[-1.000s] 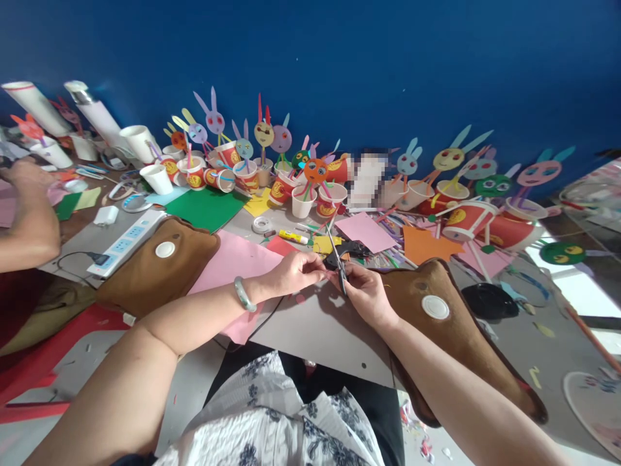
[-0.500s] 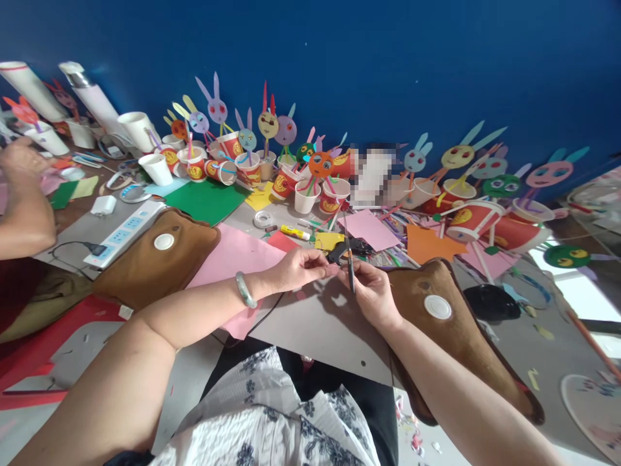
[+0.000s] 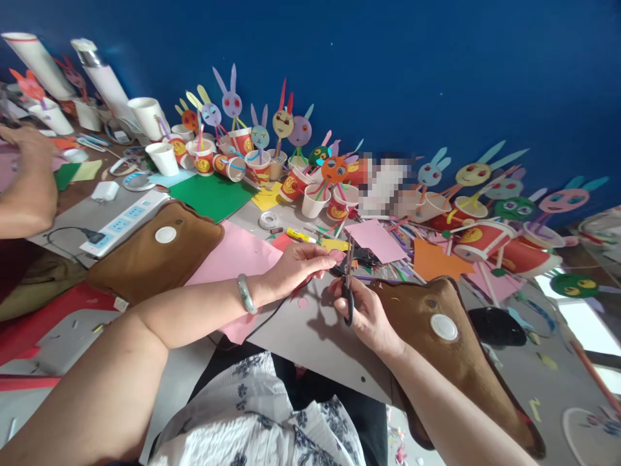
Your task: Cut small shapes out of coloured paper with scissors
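Between thumb and fingers, my left hand [image 3: 299, 266] pinches a small pink paper disc [image 3: 336, 256]. Black-handled scissors [image 3: 348, 294] are in my right hand [image 3: 366, 314], their blades pointing up just right of the disc. Another small pink disc [image 3: 303, 302] lies on the grey table [image 3: 310, 343] below my left hand. A large pink sheet [image 3: 237, 255] lies partly under my left forearm.
Brown cushions [image 3: 160, 249] lie on both sides. Paper cups with rabbit-faced figures [image 3: 260, 137] line the blue wall. A green sheet [image 3: 213, 194], glue stick [image 3: 301, 235] and power strip [image 3: 123, 223] are nearby. Another person's arm [image 3: 29, 181] is at far left.
My right hand and the scissors have moved down and slightly away from my left hand. The pink disc now shows clearly. The other person's hand at far left has lowered.
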Motion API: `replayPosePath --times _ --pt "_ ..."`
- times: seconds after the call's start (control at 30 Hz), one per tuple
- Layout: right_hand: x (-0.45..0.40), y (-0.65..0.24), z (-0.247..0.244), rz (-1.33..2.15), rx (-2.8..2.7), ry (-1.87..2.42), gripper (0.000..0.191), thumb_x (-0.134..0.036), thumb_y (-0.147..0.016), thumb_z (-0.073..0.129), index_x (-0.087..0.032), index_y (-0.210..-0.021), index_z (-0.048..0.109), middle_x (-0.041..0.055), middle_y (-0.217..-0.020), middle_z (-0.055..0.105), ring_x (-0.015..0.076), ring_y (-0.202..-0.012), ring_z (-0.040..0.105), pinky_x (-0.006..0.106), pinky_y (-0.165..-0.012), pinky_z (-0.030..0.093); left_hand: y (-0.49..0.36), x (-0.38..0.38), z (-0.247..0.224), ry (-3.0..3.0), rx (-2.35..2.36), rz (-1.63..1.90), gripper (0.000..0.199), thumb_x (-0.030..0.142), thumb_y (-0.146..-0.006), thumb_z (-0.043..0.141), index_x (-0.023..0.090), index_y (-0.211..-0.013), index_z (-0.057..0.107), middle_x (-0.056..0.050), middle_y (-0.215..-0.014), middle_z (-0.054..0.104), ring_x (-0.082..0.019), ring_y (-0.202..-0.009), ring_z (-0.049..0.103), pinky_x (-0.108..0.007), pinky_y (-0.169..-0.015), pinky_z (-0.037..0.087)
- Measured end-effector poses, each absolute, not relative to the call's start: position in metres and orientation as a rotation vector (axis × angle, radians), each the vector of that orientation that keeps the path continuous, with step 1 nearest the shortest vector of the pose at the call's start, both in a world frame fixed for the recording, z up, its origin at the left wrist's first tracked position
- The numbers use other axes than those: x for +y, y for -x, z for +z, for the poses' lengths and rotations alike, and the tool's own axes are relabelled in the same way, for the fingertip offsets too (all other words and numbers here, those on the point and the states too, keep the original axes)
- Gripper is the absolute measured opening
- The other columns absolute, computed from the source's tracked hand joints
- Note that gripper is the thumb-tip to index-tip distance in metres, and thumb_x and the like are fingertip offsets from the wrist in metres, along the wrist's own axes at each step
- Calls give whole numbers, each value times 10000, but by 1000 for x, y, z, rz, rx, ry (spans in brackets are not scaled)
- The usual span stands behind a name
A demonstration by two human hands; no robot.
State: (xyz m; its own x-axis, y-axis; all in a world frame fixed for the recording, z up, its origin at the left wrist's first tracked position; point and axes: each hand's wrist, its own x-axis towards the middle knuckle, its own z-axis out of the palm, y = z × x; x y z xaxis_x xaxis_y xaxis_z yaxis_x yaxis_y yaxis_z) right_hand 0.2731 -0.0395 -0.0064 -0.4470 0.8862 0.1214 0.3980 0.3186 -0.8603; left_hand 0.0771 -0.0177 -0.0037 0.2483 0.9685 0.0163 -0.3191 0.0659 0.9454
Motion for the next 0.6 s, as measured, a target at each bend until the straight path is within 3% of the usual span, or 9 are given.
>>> replayPosePath --times 0.23,0.6 --pt "-40 -269 -1 1060 -2049 1079 505 -697 -877 549 -207 -758 555 46 -747 624 191 -679 564 299 -577 437 -78 -23 7 -1003 796 1129 272 416 -748 805 164 -768 704 33 -628 549 -80 -597 457 -265 -580 362" --pt "-41 -271 -4 1075 -2043 1077 507 -705 -864 562 -208 -765 548 48 -768 621 191 -684 553 305 -581 435 -76 -26 5 -1119 836 1134 408 500 -820 750 159 -669 584 42 -595 487 -65 -546 393 -266 -539 285"
